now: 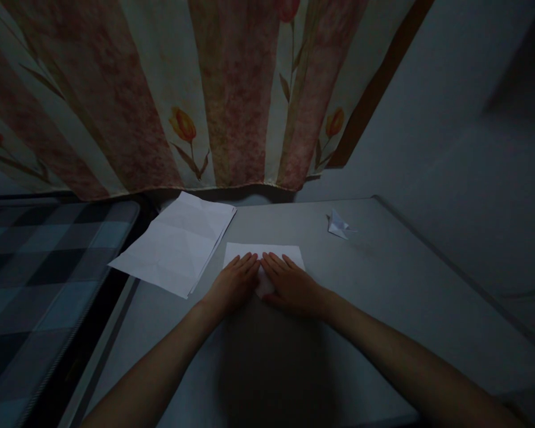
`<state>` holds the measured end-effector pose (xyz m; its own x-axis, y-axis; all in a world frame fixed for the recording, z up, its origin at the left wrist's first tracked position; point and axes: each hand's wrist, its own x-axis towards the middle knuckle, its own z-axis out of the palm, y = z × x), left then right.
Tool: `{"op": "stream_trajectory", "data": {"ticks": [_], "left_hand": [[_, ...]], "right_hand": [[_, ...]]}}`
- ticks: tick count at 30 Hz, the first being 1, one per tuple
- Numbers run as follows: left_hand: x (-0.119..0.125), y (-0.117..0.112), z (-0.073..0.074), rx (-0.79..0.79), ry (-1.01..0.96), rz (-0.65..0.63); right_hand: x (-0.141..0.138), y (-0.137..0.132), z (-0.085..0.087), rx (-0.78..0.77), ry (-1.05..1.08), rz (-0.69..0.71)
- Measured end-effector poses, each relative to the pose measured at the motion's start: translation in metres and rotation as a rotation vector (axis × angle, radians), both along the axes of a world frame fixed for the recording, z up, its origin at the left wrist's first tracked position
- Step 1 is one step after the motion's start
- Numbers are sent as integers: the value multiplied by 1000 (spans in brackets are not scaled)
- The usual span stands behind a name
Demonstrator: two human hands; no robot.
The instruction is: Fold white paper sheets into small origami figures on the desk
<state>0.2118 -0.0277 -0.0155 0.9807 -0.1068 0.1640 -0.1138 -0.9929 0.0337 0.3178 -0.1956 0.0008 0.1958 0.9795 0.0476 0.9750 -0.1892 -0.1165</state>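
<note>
Left hand and right hand lie flat, fingers straight, side by side on the white paper, mid-frame! The table carries stacked sheets centre-left, a folded paper piece right of centre.

Two hands; one sheet; one paper stack; one folded figure; one curtain.

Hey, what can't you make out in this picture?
All in the head view:
- Middle of the paper: covered by the left hand and right hand.
- Small folded paper: too small and dim for its folds.
- Paper stack: top sheet hides the count.
- Curtain: cut off by the upper edge.
</note>
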Motion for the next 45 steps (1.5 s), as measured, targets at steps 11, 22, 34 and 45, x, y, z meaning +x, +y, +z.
{"op": "stream_trajectory", "data": {"ticks": [11, 22, 34, 45], "left_hand": [[-9, -4, 4, -25, 51, 261], [-7, 1, 15, 34, 13, 325], [-10, 5, 27, 30, -57, 318], [-10, 6, 26, 12, -112, 304]], "right_hand": [[22, -33, -5, -23, 65, -77], [43, -31, 13, 53, 56, -151], [89, 31, 29, -112, 217, -159], [91, 44, 41, -284, 260, -45]]}}
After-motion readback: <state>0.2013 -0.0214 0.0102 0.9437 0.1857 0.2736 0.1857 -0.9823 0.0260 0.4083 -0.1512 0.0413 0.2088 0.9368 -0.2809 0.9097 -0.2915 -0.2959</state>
